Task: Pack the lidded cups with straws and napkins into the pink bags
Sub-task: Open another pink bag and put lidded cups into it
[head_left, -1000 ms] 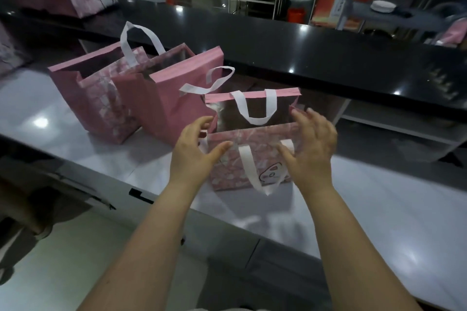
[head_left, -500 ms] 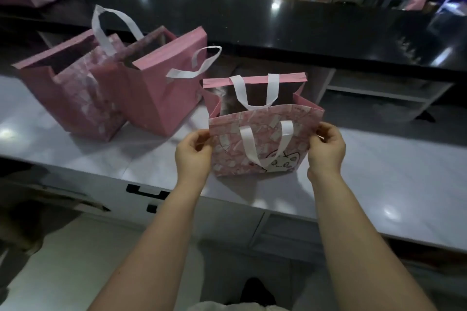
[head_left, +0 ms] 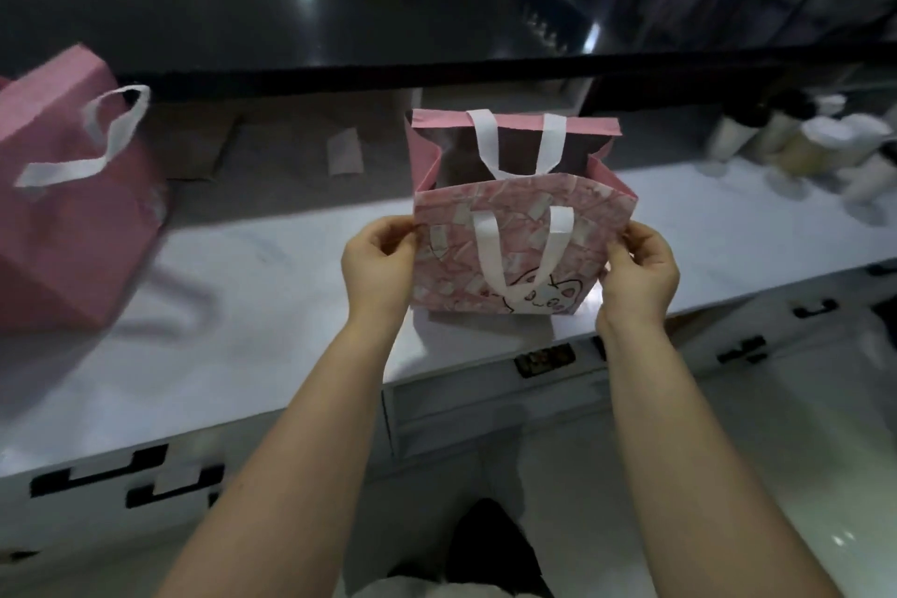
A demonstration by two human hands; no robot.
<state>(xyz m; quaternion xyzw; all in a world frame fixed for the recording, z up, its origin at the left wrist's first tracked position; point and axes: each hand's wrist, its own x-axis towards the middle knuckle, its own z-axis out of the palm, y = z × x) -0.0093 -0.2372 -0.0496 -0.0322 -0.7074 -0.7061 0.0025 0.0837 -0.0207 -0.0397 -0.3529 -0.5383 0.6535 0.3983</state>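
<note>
I see the small pink bag [head_left: 514, 257] standing upright near the front edge of the bench [head_left: 272, 287], its mouth open. Its matte front panel carries a pale patchwork print and a cartoon cat. Flat white ribbon handles loop on both faces, and the inside looks dark. My left hand [head_left: 376, 267] pinches its left side edge and my right hand [head_left: 640, 272] its right, fingers [head_left: 619, 257] curled onto the panel. The bench is glossy pale stone. A plain pink bag [head_left: 63, 219] stands blurred at far left, and lidded cups [head_left: 820, 146] cluster far right. Compared with half a second ago the grip is unchanged, but the view has swung right: one left-hand bag is gone and the cups have appeared.
</note>
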